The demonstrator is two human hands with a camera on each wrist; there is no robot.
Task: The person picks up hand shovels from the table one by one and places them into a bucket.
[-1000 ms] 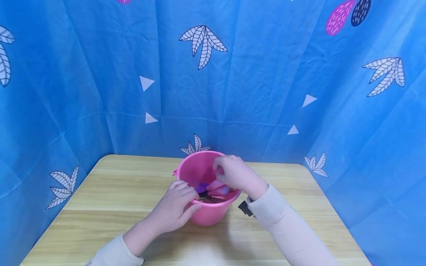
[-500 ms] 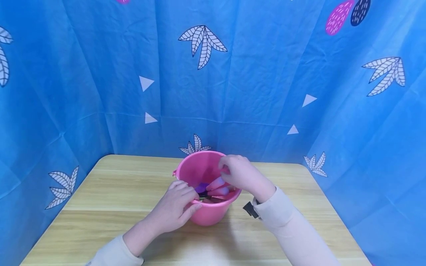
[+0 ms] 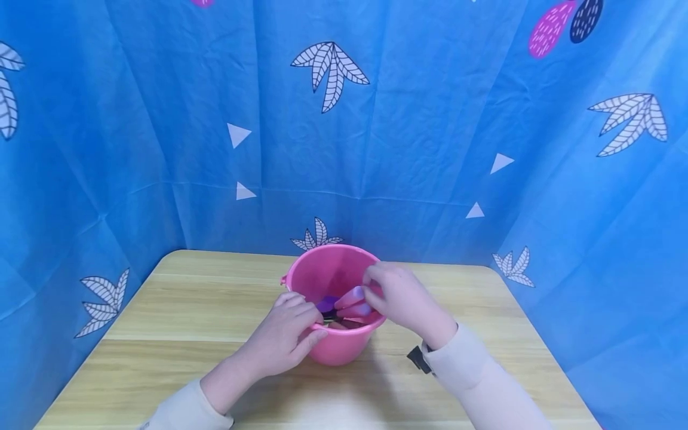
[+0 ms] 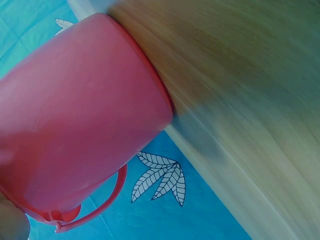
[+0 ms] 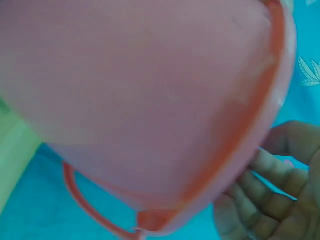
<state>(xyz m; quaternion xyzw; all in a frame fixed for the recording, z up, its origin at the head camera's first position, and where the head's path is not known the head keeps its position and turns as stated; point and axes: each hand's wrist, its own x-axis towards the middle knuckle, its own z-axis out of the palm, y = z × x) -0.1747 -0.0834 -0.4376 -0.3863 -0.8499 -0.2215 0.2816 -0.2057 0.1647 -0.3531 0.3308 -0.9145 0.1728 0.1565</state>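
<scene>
A pink plastic bucket (image 3: pixel 335 348) stands on the table. My left hand (image 3: pixel 285 331) grips its near-left rim, with the thumb outside and fingers over the edge; only a bit of that hand (image 4: pixel 12 222) shows in the left wrist view. My right hand (image 3: pixel 403 298) is at the right rim with fingers loosely bent, thumb and forefinger apart. In the right wrist view its fingertips pass behind the rim, beside the hand (image 5: pixel 285 185). Inside the bucket lie two pink-and-lilac pieces (image 3: pixel 349 297), a purple piece (image 3: pixel 326 304) and brown pieces (image 3: pixel 349 323).
The wooden table (image 3: pixel 204 298) has rounded far corners. Blue patterned curtains (image 3: pixel 419 131) hang close behind it and at both sides. The bucket's handle (image 4: pixel 112 197) hangs down at its side. A black clip (image 3: pixel 419 360) hangs from the right cuff.
My right hand has moved right and slightly nearer me, from over the bucket's opening to its right rim. The left hand, bucket and lilac pieces have stayed in place.
</scene>
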